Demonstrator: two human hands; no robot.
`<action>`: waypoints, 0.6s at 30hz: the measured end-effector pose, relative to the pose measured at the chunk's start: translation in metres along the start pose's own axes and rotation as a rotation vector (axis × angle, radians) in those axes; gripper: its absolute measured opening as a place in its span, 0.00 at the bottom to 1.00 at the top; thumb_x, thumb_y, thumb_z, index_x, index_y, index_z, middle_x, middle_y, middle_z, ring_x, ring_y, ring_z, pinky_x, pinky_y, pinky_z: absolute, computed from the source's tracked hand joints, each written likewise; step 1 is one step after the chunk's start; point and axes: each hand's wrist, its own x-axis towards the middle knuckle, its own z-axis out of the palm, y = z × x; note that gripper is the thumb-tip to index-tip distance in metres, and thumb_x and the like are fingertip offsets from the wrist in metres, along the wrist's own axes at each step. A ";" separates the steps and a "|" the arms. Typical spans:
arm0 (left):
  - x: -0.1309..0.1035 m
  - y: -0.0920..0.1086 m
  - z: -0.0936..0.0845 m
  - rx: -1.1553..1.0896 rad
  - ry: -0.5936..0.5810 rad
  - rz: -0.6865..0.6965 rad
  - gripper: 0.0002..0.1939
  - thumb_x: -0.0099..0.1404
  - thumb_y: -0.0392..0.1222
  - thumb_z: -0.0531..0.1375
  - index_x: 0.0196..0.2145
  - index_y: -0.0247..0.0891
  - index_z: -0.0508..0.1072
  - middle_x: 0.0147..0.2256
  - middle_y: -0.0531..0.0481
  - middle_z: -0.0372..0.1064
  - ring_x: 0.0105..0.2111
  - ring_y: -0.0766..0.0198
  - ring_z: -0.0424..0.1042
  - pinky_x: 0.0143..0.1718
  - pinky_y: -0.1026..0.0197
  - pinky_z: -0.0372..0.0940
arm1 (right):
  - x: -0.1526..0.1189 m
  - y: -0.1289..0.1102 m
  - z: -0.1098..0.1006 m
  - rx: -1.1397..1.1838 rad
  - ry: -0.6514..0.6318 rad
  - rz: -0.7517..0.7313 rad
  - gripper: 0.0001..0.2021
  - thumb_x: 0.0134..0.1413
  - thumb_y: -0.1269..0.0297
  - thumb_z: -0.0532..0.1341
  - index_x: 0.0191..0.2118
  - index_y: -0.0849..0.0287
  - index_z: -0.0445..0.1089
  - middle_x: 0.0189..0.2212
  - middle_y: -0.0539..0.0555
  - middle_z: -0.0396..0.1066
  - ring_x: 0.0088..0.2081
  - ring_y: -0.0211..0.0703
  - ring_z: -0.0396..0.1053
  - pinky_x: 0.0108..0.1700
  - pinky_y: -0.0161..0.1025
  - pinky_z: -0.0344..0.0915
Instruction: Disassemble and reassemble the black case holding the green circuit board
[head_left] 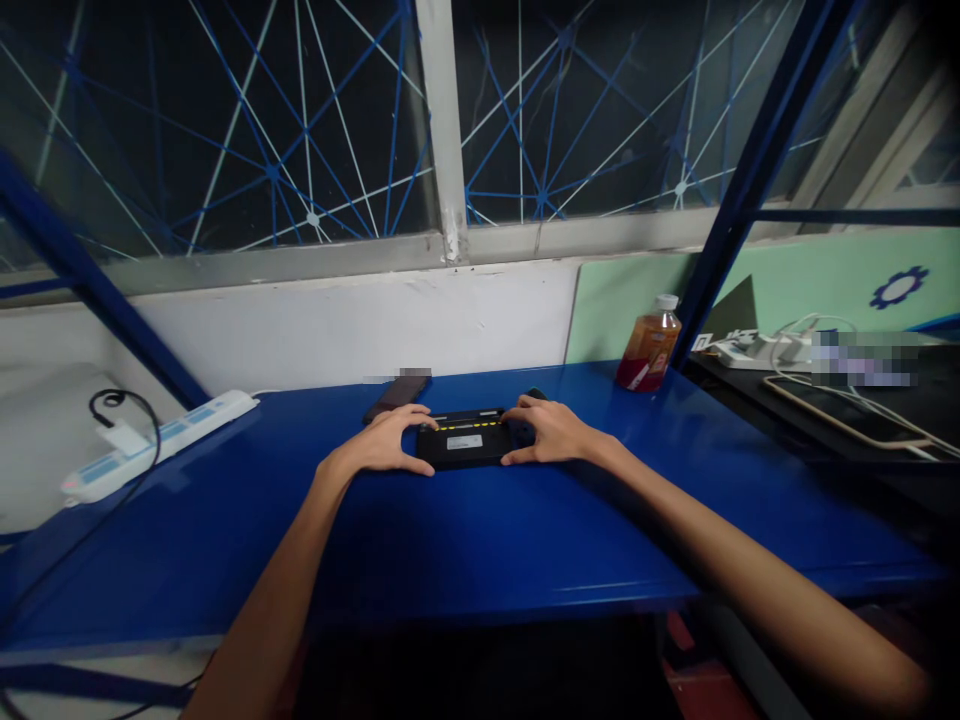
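Two ends of the black case (469,458) are in your grip on the blue tabletop (480,545): your left hand (390,440) clamps one, your right hand (551,430) the other; a bottle (649,345) stands to the right.

Between the left fingers (420,467) and right fingers (517,457), the black case (465,455) they grip at both ends bars a straight crossing. Just beyond the left fingers a dark phone-like slab (397,396) lies in the way. Nearer the person than the fingers, the worktop (480,545) is open to its edge; leftward, room runs to the power strip (169,445). Beyond and right of the right fingers, the bottle (651,350) and blue post (716,265) limit passage.
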 end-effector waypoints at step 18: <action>0.001 0.001 0.001 -0.003 0.041 0.017 0.31 0.47 0.61 0.65 0.46 0.47 0.71 0.58 0.48 0.58 0.55 0.48 0.60 0.55 0.47 0.55 | 0.003 0.001 0.001 0.052 -0.006 -0.024 0.34 0.39 0.38 0.63 0.48 0.57 0.69 0.54 0.59 0.63 0.42 0.52 0.68 0.39 0.45 0.65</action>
